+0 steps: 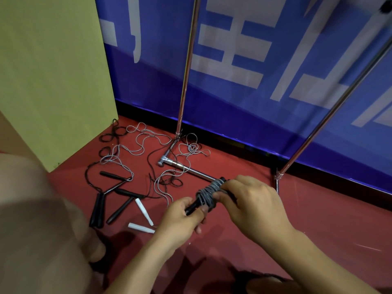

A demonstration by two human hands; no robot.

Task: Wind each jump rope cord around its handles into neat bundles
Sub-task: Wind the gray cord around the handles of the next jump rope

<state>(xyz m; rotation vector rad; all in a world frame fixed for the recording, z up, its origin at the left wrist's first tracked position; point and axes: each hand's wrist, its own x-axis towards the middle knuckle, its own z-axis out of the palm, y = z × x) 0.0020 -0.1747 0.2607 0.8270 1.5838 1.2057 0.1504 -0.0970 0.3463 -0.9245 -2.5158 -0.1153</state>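
Note:
I hold a jump rope bundle [209, 193] above the red floor: grey cord wound tightly around black handles. My left hand [182, 218] grips the lower end of the handles. My right hand [250, 200] grips the upper end, its fingers curled over the wound cord. Several unwound ropes lie on the floor to the left: black handles [98, 210], another black handle [112, 176], two white handles [144, 210] and loose grey cord [146, 143] tangled with black cord [112, 132].
A metal stand's base bar [186, 168] lies on the floor, with chrome poles [186, 66] rising before a blue banner [244, 60]. A green board [53, 77] stands at the left. My knee [31, 219] fills the lower left.

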